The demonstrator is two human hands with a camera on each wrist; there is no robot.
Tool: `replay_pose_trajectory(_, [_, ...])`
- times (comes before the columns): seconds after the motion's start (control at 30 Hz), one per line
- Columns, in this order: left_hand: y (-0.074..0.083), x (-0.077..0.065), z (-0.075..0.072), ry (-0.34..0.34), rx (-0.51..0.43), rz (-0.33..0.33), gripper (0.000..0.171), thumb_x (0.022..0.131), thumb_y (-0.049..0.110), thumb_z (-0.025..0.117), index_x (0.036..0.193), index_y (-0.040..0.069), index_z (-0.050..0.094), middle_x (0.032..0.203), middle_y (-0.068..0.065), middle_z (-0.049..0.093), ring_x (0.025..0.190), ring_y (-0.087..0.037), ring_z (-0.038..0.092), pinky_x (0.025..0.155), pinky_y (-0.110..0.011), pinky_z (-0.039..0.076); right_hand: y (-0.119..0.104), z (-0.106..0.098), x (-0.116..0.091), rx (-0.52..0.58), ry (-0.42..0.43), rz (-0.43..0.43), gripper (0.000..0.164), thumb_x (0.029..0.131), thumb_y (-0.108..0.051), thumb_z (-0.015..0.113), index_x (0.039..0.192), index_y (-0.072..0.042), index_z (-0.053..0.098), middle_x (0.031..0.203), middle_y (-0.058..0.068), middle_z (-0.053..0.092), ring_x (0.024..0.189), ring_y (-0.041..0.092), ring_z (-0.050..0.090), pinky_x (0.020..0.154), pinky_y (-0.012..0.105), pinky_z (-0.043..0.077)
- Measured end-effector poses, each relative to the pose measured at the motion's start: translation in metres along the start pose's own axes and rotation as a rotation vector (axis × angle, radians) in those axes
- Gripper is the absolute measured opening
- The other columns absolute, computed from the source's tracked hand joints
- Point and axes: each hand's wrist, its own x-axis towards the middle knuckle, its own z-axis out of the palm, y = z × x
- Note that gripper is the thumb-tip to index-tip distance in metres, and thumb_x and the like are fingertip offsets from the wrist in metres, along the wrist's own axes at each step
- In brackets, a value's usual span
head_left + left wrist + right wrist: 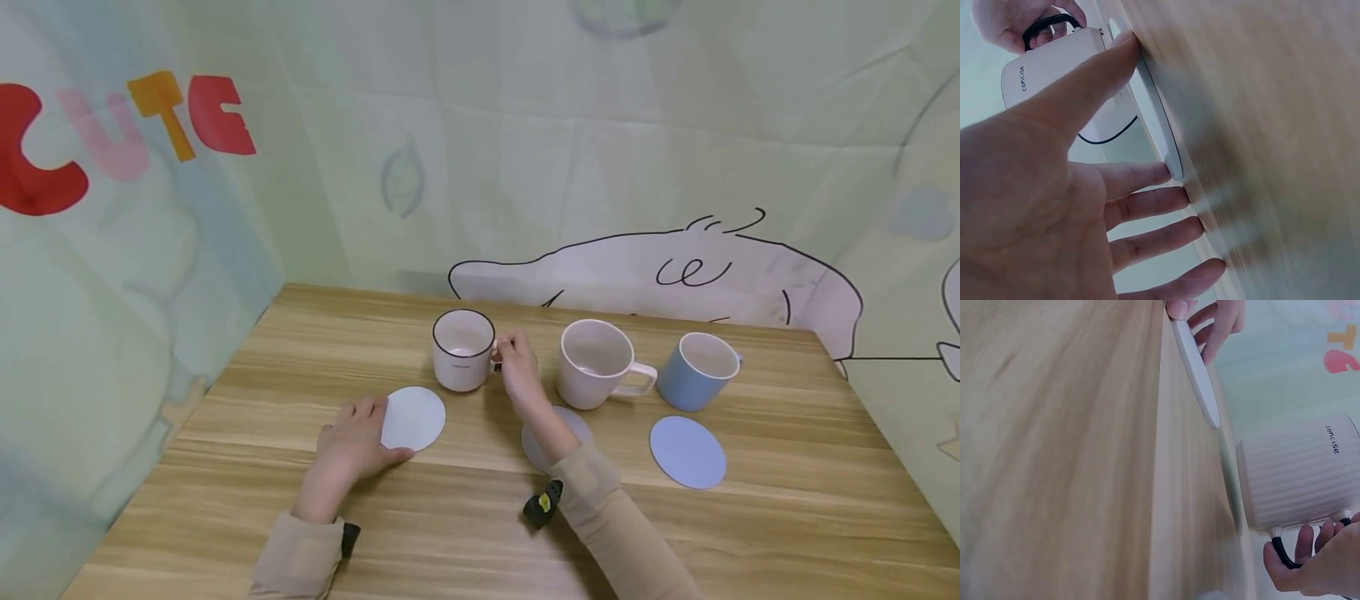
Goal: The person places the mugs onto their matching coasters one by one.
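On the left of the table, my left hand (352,446) holds the edge of a round white coaster (417,421). Its thumb and index fingertip (1159,172) are at opposite sides of the coaster's rim, and the other fingers reach down to the wood. My right hand (521,375) grips the black-edged handle (1282,553) of a white ribbed mug (461,354). This mug has a dark rim and the word "concise" on its side. It is upright, just behind and right of the white coaster. A greyish coaster (581,423) lies partly hidden under the right forearm.
A larger pale pink mug (592,367) stands right of my right hand, its handle pointing right. Beyond it is a blue mug (692,379), with a round blue coaster (687,452) in front. A printed cloth (510,167) hangs behind the wooden table (810,508).
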Motion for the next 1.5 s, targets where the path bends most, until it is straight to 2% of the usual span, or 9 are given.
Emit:
replay_pose_trajectory(0.23, [0.000,-0.001,0.000,-0.005,-0.004,0.008,0.092,0.077,0.050,0.074,0.142,-0.004,0.039,0.137,-0.020,0.046,0.121,-0.038,0.042,0.087,-0.061,0.044,-0.003,0.000,-0.002,0.042,-0.009,0.015,0.017,0.102,-0.014,0.037,0.091,-0.004,0.047,0.096,0.023,0.056,0.104,0.039,0.057,0.087,0.043,0.047])
replay_pose_trajectory(0.5, [-0.001,0.000,0.001,-0.014,0.009,0.007,0.092,0.078,0.051,0.074,0.142,-0.004,0.038,0.136,-0.021,0.047,0.121,-0.038,0.043,0.087,-0.061,0.044,-0.005,-0.001,-0.004,0.048,-0.010,0.000,0.018,0.102,-0.014,0.038,0.088,-0.006,0.046,0.092,0.019,0.057,0.100,0.037,0.058,0.082,0.038,0.047])
replay_pose_trajectory(0.73, [-0.001,0.000,0.001,-0.013,0.013,0.008,0.092,0.078,0.051,0.074,0.142,-0.005,0.039,0.136,-0.021,0.047,0.120,-0.038,0.043,0.087,-0.061,0.044,-0.007,0.000,-0.007,0.117,-0.033,0.025,0.016,0.101,-0.012,0.038,0.088,-0.007,0.047,0.087,0.010,0.054,0.091,0.025,0.057,0.077,0.031,0.044])
replay_pose_trajectory(0.83, [-0.002,0.001,0.001,-0.011,0.011,0.008,0.091,0.078,0.051,0.074,0.142,-0.004,0.039,0.135,-0.021,0.048,0.119,-0.037,0.043,0.087,-0.061,0.045,-0.008,0.000,-0.009,0.095,-0.041,0.019,0.016,0.101,-0.012,0.038,0.091,-0.005,0.047,0.090,0.009,0.055,0.094,0.027,0.058,0.081,0.035,0.046])
replay_pose_trajectory(1.03, [-0.001,0.001,0.000,-0.017,0.001,0.006,0.091,0.078,0.050,0.074,0.142,-0.004,0.039,0.135,-0.021,0.047,0.119,-0.037,0.043,0.088,-0.061,0.044,-0.009,0.000,-0.014,0.046,-0.047,-0.012,0.015,0.101,-0.013,0.039,0.093,-0.003,0.047,0.100,0.016,0.056,0.099,0.030,0.057,0.090,0.047,0.047])
replay_pose_trajectory(1.23, [-0.001,0.002,0.000,-0.024,0.007,0.004,0.092,0.078,0.051,0.073,0.142,-0.004,0.039,0.136,-0.021,0.047,0.119,-0.037,0.043,0.088,-0.061,0.044,-0.011,0.000,-0.018,0.011,-0.049,-0.015,0.016,0.101,-0.015,0.039,0.093,-0.004,0.047,0.101,0.018,0.058,0.099,0.031,0.057,0.085,0.041,0.046])
replay_pose_trajectory(1.5, [-0.001,0.003,0.001,-0.027,0.000,-0.004,0.092,0.077,0.052,0.074,0.143,-0.002,0.039,0.134,-0.019,0.048,0.117,-0.036,0.044,0.087,-0.060,0.044,-0.013,0.001,-0.025,0.030,-0.071,-0.033,0.015,0.101,-0.013,0.039,0.094,-0.003,0.048,0.096,0.014,0.057,0.099,0.032,0.059,0.090,0.046,0.045])
